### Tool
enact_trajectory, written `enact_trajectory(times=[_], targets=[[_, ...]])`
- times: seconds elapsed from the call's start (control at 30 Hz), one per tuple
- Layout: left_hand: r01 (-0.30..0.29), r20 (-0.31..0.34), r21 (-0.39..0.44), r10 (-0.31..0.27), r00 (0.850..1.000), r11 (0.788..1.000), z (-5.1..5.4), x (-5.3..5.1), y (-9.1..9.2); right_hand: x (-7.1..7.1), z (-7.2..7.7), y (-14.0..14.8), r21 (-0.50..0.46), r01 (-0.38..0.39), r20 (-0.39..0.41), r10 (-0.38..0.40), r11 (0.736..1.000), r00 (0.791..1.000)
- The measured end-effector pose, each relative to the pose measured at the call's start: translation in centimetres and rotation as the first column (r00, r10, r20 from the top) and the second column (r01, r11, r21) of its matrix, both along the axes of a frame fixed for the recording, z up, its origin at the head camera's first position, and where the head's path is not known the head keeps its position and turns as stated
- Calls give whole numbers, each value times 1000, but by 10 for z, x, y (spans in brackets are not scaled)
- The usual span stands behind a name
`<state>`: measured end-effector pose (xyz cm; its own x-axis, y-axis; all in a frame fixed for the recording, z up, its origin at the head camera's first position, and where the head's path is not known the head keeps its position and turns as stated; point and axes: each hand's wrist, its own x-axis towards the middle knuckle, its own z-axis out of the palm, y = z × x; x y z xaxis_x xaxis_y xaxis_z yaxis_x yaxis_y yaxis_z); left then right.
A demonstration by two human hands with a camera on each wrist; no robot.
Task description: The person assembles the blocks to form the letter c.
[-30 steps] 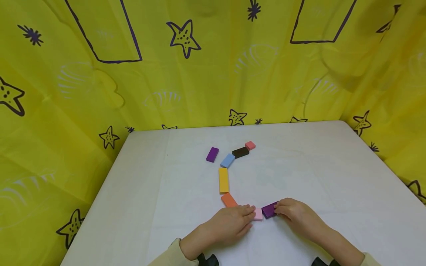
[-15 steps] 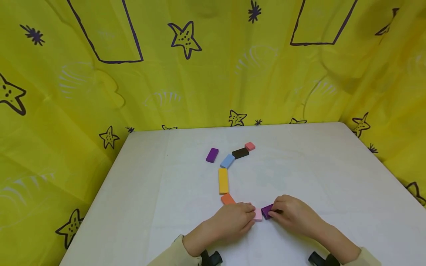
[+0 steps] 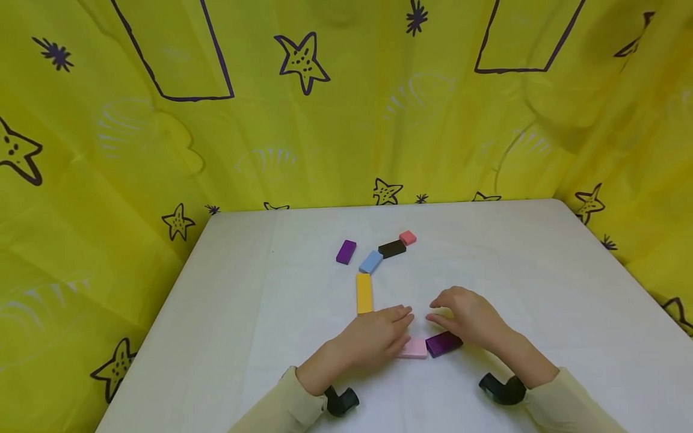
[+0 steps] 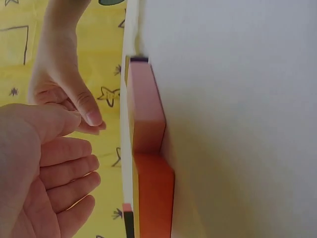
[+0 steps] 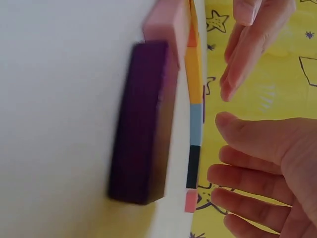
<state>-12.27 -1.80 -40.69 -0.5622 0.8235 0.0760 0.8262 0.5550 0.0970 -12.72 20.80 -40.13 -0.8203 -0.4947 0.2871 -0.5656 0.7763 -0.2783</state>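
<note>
In the head view, my left hand is above the near end of a curved row of blocks, its fingers extended and holding nothing. It covers an orange block, which the left wrist view shows against a pink block. At the pink block's right end lies a dark purple block, slightly angled. My right hand is just beyond this purple block, thumb and fingers apart and nothing between them. The right wrist view shows bare table beside the purple block and my right hand off it.
The row goes on away from me with a yellow block, a light blue block, a dark brown block and a small coral block. Another purple block lies apart, left of the row. A yellow curtain hangs behind the white table.
My right hand has let go of the dark purple block and moved up and away from it; the block stays beside the pink one. My left hand has lifted and shifted slightly forward.
</note>
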Motion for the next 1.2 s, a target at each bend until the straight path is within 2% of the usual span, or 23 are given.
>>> enact_trajectory(times=[0.13,0.33,0.5,0.6,0.7,0.97,1.1,1.2], targets=[[-53,26,-4,54,998,999,0,-12,-2,-18,5,-8,-14,-19,-11,19,1000,1000],[-102,38,-43,104,994,994,7,-35,-1,-52,13,-20,-70,-65,-125,56,995,991],[-167,119,-71,174,978,983,6,-59,0,-83,17,-33,-104,-91,-167,73,990,983],[-191,162,-78,202,966,978,3,-70,0,-96,18,-41,-102,-93,-143,78,991,987],[-208,170,-106,224,960,972,1,-79,1,-107,18,-48,-89,-87,-95,79,992,992],[-213,58,-189,227,972,959,-2,-100,5,-133,17,-64,-54,-86,9,87,995,996],[-219,69,-225,240,968,949,-4,-108,7,-145,20,-74,-16,-100,72,101,995,992],[-230,85,-255,258,962,939,-5,-110,8,-154,23,-83,22,-114,135,110,993,985]])
